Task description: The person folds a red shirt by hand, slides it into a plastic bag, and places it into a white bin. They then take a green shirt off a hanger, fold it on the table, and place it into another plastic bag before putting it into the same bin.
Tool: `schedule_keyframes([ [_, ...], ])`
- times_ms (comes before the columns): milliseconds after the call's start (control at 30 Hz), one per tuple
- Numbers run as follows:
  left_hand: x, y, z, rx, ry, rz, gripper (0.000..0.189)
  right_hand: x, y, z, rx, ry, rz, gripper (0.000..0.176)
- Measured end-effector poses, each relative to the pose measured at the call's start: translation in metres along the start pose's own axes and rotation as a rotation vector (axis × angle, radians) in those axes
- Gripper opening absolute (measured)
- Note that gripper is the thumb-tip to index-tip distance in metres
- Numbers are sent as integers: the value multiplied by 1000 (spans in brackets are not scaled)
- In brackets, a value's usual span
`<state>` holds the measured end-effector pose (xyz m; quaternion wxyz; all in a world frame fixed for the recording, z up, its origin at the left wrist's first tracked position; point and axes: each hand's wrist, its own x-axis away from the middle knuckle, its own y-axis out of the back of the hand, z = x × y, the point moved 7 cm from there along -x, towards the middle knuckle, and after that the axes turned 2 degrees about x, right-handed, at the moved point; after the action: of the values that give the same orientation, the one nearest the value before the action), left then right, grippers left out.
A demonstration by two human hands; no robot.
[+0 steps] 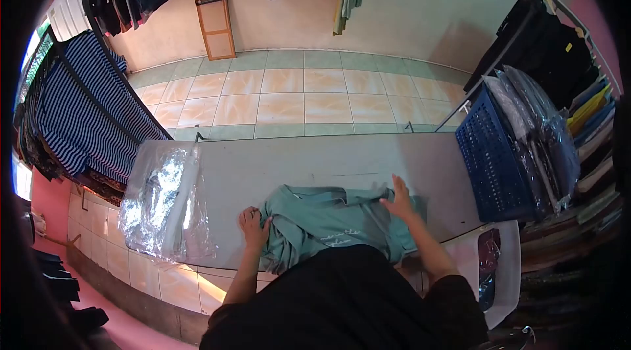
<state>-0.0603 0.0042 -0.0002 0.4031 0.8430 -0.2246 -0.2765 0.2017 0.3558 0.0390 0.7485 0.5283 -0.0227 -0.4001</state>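
A green long-sleeved shirt (315, 213) lies crumpled on the grey table in front of me, its collar side away from me and white lettering low on its front. My left hand (254, 226) rests at the shirt's left edge, fingers a little bent and thumb apart, near the cloth. Over the right shoulder of the shirt is my right hand (399, 201), its fingers stretched out and its thumb towards the fabric. Neither hand visibly grips the cloth. My body hides the shirt's near edge.
Clear plastic bags (164, 199) lie on the left of the table (263, 156). A blue basket (490, 153) of bagged garments stands at the right, above a white bin (506, 271). Racks hold striped shirts (92, 107) at left and dark clothes (539, 54) at right.
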Motion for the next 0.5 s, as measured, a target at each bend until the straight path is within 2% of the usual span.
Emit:
schedule_keyframes([
  [33, -3, -7, -1, 7, 33, 32, 44, 7, 3, -1, -3, -9, -2, 51],
  [100, -15, -13, -6, 4, 57, 65, 44, 24, -16, -15, 198, -199, 290, 46],
  [133, -24, -11, -2, 178, 184, 49, 42, 24, -20, -28, 173, -229, 213, 36],
  [167, -30, -8, 2, 351, 312, 33, 40, 28, -23, -42, 162, -235, 210, 36],
  [233, -50, 7, 15, 431, 285, -35, 43, 17, -6, -65, 204, -286, 96, 29],
  [300, -62, 56, 11, 346, 270, -268, 49, 10, 31, -99, -103, -465, -78, 27],
  [367, -67, 108, 8, 229, 371, -424, 52, 0, 90, -113, -208, -522, -278, 30],
  [467, -69, 145, 37, 203, 388, -595, 51, -14, 159, -125, -284, -419, -295, 30],
  [500, -68, 160, 32, 182, 380, -618, 50, -20, 168, -129, -274, -348, -118, 32],
])
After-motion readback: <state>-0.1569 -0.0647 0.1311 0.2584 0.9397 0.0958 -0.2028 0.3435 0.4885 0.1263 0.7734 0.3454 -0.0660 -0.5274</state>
